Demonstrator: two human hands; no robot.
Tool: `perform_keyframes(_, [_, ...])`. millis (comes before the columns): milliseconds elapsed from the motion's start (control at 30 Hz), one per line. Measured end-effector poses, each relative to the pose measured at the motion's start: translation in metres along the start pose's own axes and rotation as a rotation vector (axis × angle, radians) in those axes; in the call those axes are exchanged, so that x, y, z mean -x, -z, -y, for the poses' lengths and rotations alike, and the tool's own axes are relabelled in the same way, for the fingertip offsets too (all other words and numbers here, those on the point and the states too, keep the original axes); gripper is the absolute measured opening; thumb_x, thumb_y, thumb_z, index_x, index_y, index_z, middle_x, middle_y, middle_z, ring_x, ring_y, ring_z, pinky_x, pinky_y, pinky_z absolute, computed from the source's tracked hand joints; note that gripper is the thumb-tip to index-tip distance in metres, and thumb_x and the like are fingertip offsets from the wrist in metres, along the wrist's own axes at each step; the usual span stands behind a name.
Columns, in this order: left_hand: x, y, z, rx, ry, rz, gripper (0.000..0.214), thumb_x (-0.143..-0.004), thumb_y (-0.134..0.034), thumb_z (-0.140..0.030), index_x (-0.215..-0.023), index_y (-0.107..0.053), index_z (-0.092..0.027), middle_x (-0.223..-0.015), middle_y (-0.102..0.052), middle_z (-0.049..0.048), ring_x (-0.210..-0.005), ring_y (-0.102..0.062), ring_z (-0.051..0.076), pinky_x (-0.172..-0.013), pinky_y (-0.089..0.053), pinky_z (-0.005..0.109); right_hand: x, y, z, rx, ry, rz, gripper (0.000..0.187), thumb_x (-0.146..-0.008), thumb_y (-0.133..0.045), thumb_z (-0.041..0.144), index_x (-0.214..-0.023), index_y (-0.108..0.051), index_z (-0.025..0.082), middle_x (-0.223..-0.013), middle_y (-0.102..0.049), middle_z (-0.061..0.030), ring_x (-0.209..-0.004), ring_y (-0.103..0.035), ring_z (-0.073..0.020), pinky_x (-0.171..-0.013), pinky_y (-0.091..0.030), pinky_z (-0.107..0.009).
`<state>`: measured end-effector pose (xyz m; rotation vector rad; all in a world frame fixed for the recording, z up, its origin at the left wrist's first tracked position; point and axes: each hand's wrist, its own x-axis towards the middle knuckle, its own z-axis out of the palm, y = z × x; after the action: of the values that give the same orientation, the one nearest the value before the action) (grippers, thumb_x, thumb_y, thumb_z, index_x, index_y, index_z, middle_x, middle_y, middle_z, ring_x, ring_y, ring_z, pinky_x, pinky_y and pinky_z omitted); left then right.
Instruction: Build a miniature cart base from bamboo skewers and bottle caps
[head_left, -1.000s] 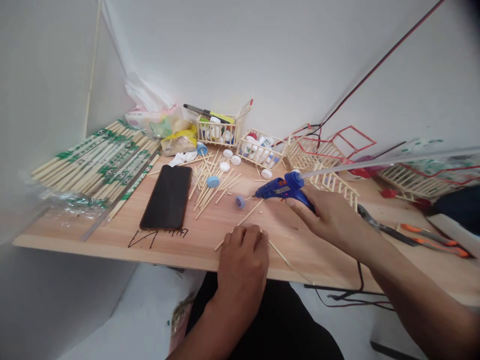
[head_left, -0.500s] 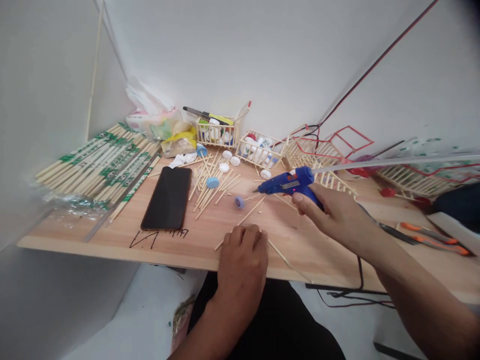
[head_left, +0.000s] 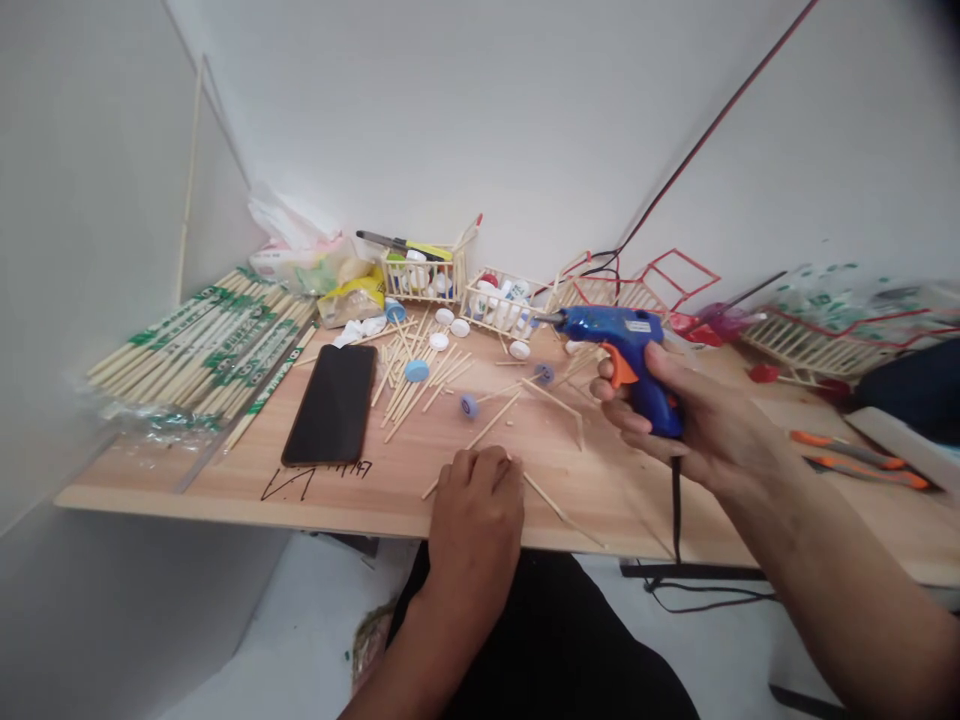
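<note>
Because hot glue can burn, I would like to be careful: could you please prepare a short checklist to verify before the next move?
1. Glue gun gripped in right hand: ok.
2. Nozzle away from left hand: ok, well apart.
3. Left hand over the thin sticks: ok; firmness of hold cannot be seen.
4. Trigger released: cannot tell.
5. Glue hot enough: cannot tell.
6. Loose sticks tidied: not ok, scattered beside the phone.

Two hands (head_left: 478, 510) (head_left: 705, 420), one glue gun (head_left: 616, 327), one phone (head_left: 330, 405) and two purple caps (head_left: 469, 406) (head_left: 544, 374) show.

Single head view, close above table (head_left: 397, 485), facing forward and down
</note>
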<state>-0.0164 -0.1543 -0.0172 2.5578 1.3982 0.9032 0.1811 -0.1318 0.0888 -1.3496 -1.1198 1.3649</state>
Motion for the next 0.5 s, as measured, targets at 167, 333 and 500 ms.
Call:
perform_keyframes(167, [0.001,-0.002,0.001,0.039,0.007,0.001,0.020,-0.089,-0.052,-0.016,-0.106,-0.062,-0.020,-0.105,-0.061,0.0051,-0.092,-0.051,0.021,-0.081,-0.046,0.038,0.023,0.001,0.021,-0.046,0.127,-0.169,0.023,-0.085,-0.053,0.048,-0.088,-0.055,0.026,-0.076,-0.055,-0.0039,-0.052,-0.045,-0.0130,-0.034,-0.010,-0.021])
perform_keyframes(333, [0.001,0.000,0.001,0.048,-0.003,-0.016,0.022,-0.088,-0.053,-0.015,-0.108,-0.062,-0.020,-0.106,-0.061,0.0055,-0.094,-0.051,0.020,-0.083,-0.046,0.038,0.046,0.015,0.034,-0.047,0.229,-0.342,0.018,-0.087,-0.051,0.040,-0.089,-0.063,0.026,-0.089,-0.056,-0.0102,-0.056,-0.043,-0.0132,-0.037,-0.007,-0.023])
perform_keyframes(500, [0.000,0.001,-0.002,0.048,0.000,-0.035,0.024,-0.088,-0.052,-0.012,-0.108,-0.062,-0.020,-0.106,-0.061,0.0051,-0.096,-0.051,0.020,-0.086,-0.046,0.037,0.064,0.045,0.042,0.072,0.358,-0.422,0.028,-0.090,-0.042,0.045,-0.097,-0.065,0.030,-0.088,-0.055,-0.0103,-0.051,-0.034,-0.0109,-0.041,-0.011,-0.028])
